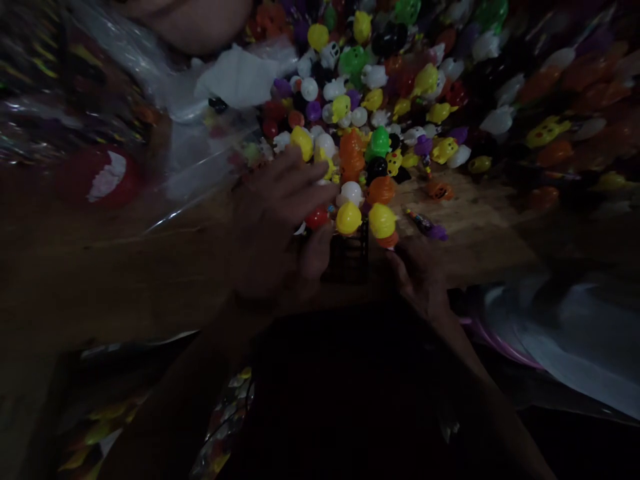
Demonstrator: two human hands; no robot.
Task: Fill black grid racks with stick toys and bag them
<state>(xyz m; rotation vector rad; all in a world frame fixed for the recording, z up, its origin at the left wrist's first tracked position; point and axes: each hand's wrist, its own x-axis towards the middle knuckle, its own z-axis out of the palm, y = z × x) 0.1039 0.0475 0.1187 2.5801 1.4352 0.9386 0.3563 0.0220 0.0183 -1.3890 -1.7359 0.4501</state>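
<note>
Firstly, left hand (285, 213): blurred, thumb and fingers apart, a red toy (316, 218) showing in the gap between them.

Right hand (420, 267): fingertips at an orange toy (388, 240); whether pinched on it, too dim to tell. One yellow toy (383, 221) overlaps its top.

Black rack (346, 261): low on the table (125, 267), between the two hands; its far part hidden by toys. Clustered there: a second yellow toy (349, 218), a white toy (351, 193) just behind, a pumpkin (381, 191) to the right of that.

Toy pile (355, 60): yellow, white, green, purple, orange, black; spreads over the far side and far right, crowding close behind the cluster.

Loose, right of the cluster: one purple toy (437, 232) on a patterned stick, lying flat; one small pumpkin (440, 191).

Far left: clear plastic (200, 147), its edge running near the left hand; a red round object (97, 177) with a torn white patch; part of another person (190, 20) above.

Lower right: pink rim (505, 348), beside pale plastic (580, 333).
</note>
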